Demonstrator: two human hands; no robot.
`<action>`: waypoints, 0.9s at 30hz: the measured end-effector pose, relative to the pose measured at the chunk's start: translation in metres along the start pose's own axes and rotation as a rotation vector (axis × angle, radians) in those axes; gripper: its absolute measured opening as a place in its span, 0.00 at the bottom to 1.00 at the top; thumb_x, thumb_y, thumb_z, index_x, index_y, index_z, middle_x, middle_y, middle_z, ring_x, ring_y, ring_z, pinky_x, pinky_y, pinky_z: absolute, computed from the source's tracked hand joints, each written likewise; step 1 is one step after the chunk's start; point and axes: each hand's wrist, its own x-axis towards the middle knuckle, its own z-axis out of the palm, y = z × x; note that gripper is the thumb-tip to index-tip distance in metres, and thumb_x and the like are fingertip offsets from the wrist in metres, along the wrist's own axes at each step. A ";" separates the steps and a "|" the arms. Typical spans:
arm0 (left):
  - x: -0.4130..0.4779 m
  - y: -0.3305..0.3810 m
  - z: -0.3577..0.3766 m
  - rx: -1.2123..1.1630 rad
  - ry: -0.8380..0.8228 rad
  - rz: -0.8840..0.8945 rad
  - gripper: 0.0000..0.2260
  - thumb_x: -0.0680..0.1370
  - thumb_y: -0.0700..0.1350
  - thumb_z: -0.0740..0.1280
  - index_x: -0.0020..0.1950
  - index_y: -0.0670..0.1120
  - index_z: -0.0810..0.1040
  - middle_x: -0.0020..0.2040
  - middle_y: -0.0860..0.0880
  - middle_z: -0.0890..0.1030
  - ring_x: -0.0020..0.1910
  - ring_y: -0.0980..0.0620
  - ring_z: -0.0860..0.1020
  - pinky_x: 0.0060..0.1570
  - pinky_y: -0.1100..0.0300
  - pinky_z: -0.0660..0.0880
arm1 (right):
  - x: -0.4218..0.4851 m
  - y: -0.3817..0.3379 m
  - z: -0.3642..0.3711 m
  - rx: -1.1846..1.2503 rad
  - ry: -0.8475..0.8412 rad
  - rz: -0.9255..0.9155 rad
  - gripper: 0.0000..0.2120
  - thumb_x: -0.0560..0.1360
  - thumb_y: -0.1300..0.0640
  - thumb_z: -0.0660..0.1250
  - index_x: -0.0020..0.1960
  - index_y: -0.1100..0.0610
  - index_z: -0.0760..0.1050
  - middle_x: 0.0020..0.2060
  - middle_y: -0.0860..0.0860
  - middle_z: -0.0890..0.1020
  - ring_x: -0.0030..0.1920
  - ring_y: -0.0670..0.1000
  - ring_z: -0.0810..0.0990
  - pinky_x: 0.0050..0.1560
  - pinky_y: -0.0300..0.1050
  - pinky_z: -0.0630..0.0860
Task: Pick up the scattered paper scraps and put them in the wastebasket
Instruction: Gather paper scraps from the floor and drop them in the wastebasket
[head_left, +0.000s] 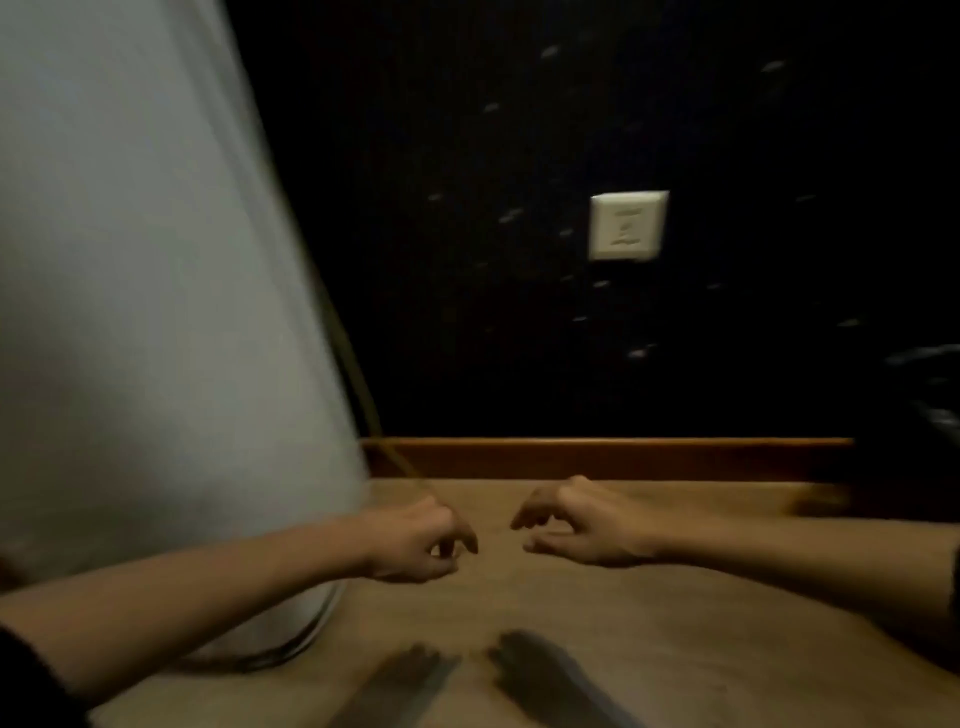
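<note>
The view is dim and blurred by motion. My left hand (421, 540) reaches forward low over the wooden floor (623, 623), fingers curled down towards the thumb; I cannot tell whether a scrap sits between them. My right hand (587, 525) hovers beside it, a short gap apart, with its fingers bent and spread and nothing visible in them. No paper scrap shows clearly on the floor. A tall pale rounded object (156, 312) with a curved base fills the left side; whether it is the wastebasket I cannot tell.
A dark speckled wall with a white socket plate (628, 226) rises behind a wooden skirting board (608, 452). A dark, glossy bulk (919, 415) stands at the right edge. Two dark blurred shapes (467, 680) lie on the floor near the bottom.
</note>
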 end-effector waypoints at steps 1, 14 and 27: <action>-0.031 -0.024 0.010 -0.019 -0.051 -0.026 0.15 0.78 0.47 0.62 0.65 0.50 0.73 0.55 0.48 0.81 0.52 0.50 0.76 0.51 0.61 0.69 | 0.020 -0.025 0.015 0.004 -0.080 -0.074 0.16 0.77 0.48 0.62 0.62 0.53 0.73 0.57 0.52 0.79 0.56 0.48 0.76 0.54 0.43 0.75; -0.335 -0.311 0.213 -0.360 -0.004 -0.832 0.19 0.74 0.46 0.68 0.65 0.46 0.73 0.58 0.45 0.80 0.55 0.48 0.78 0.53 0.58 0.73 | 0.266 -0.324 0.264 0.128 -0.536 -0.341 0.25 0.76 0.47 0.63 0.69 0.56 0.65 0.62 0.57 0.75 0.60 0.55 0.74 0.57 0.46 0.72; -0.408 -0.520 0.349 -0.489 0.523 -1.306 0.28 0.75 0.34 0.59 0.73 0.51 0.59 0.74 0.41 0.61 0.71 0.39 0.62 0.67 0.48 0.67 | 0.472 -0.466 0.418 0.303 -0.313 -0.267 0.17 0.76 0.54 0.64 0.64 0.48 0.69 0.65 0.50 0.72 0.64 0.50 0.72 0.61 0.46 0.71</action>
